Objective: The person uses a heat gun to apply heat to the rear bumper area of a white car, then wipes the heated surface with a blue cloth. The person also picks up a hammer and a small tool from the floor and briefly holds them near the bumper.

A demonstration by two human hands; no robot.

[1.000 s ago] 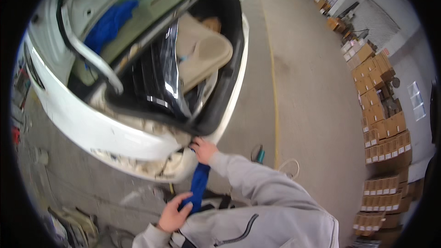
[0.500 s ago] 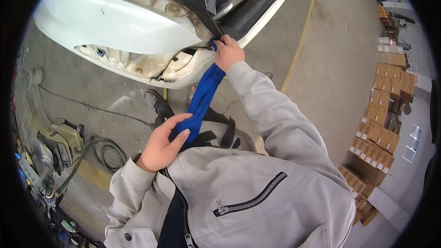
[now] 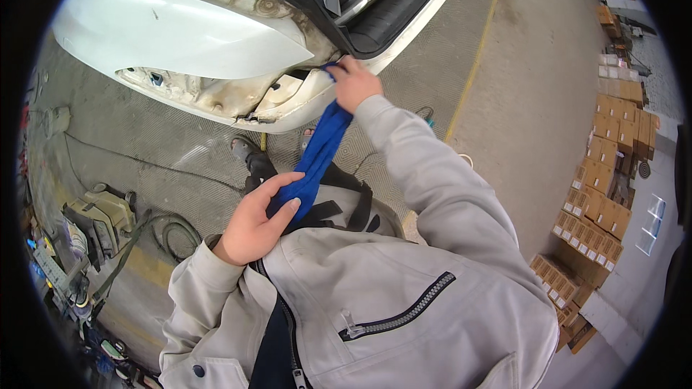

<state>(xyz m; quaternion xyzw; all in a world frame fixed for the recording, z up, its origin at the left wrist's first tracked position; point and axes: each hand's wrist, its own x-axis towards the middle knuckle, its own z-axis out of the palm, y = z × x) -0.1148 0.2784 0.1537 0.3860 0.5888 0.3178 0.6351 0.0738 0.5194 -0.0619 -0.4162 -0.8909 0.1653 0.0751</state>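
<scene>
A blue cloth (image 3: 324, 145) stretches slantwise between my two hands. My left hand (image 3: 259, 217) grips its lower end near my waist, with the thumb lying over the fabric. Farther out, my right hand (image 3: 355, 83) is closed round the upper end, and a bit of blue pokes past its fingers. That hand is at the corner of a white car's (image 3: 180, 25) body, by the black rubber seal of the rear opening. Bare, dirty metal and a gap in the bodywork show to its left. Whether the cloth touches the car there I cannot tell.
A dark cable (image 3: 151, 160) runs over the patterned floor to my feet. At left stand a beige case-like machine (image 3: 101, 220) and a coiled hose (image 3: 176, 236). Stacked cardboard boxes (image 3: 595, 194) line the right wall, beyond a yellow floor line (image 3: 476, 65).
My right hand has shifted slightly on the car corner, its fingers turned a little more leftward. The left hand keeps its hold on the cloth. The view has moved slightly.
</scene>
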